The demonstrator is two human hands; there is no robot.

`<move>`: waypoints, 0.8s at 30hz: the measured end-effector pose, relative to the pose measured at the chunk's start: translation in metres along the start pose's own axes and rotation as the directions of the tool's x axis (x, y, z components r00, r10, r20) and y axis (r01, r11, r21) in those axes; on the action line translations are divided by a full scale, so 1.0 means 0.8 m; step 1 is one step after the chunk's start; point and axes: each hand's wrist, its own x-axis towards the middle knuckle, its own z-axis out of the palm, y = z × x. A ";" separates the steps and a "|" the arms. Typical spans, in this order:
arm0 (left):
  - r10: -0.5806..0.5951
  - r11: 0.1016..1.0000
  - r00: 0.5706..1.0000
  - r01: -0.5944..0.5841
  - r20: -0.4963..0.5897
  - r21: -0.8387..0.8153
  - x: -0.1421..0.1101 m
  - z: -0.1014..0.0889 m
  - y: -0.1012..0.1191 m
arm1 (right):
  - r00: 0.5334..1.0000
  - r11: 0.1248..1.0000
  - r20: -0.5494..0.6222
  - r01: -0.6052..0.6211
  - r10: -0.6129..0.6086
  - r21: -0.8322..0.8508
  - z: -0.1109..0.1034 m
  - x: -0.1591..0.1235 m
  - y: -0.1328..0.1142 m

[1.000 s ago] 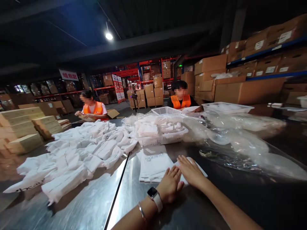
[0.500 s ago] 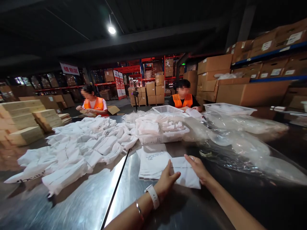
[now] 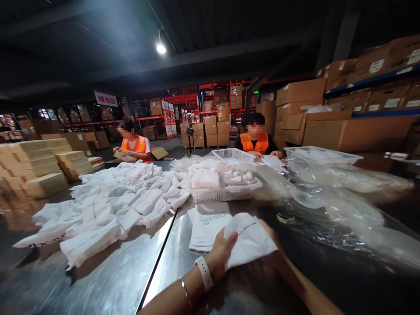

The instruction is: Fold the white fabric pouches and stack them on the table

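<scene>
White plastic basket (image 3: 226, 193) brims with folded bags (image 3: 223, 173); neighbouring basket (image 3: 233, 154) empty.

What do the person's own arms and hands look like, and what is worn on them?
Both forearms are bare, with no sleeves or gloves in view. The left hand has a watch with a white strap on the wrist and, further up the forearm, a thin silver bangle. The right hand is mostly hidden behind a white bag; nothing worn shows on that forearm.

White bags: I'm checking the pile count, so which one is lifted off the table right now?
The bag in front, held between the left hand and right hand. The stack beside it and the pile lie flat on the table.
</scene>
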 end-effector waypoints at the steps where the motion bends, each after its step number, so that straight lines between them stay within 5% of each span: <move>1: 0.026 0.999 0.999 -0.025 -0.022 0.022 0.002 -0.001 0.004 | 1.000 1.000 -0.029 -0.001 0.001 0.015 -0.002 -0.002 -0.004; 7: 0.090 0.984 0.990 -0.072 -0.107 0.162 0.011 -0.014 0.011 | 0.978 0.975 -0.197 0.109 -0.070 0.194 -0.017 -0.017 -0.028; 10: 0.201 0.915 0.969 -0.133 -0.144 0.380 0.013 -0.023 0.009 | 0.958 0.971 -0.195 0.227 -0.211 0.067 -0.022 -0.018 -0.030; 12: 0.289 0.852 0.945 -0.181 -0.153 0.490 0.013 -0.028 0.008 | 0.908 0.927 -0.189 0.359 -0.374 -0.111 -0.024 -0.018 -0.030; 15: 0.358 0.800 0.924 -0.230 -0.134 0.554 0.011 -0.033 0.007 | 0.759 0.762 -0.188 0.534 -0.623 -0.366 -0.023 -0.018 -0.028; 17: 0.387 0.768 0.915 -0.250 -0.115 0.590 0.009 -0.035 0.007 | 0.704 0.680 -0.140 0.586 -0.697 -0.440 -0.019 -0.020 -0.027; 20: 0.401 0.739 0.912 -0.269 -0.083 0.618 0.007 -0.039 0.007 | 0.770 0.707 -0.003 0.585 -0.638 -0.398 -0.010 -0.026 -0.026; 24: 0.428 0.712 0.902 -0.297 -0.058 0.637 0.002 -0.041 0.010 | 0.920 0.909 0.211 0.371 -0.331 -0.191 -0.001 -0.033 -0.037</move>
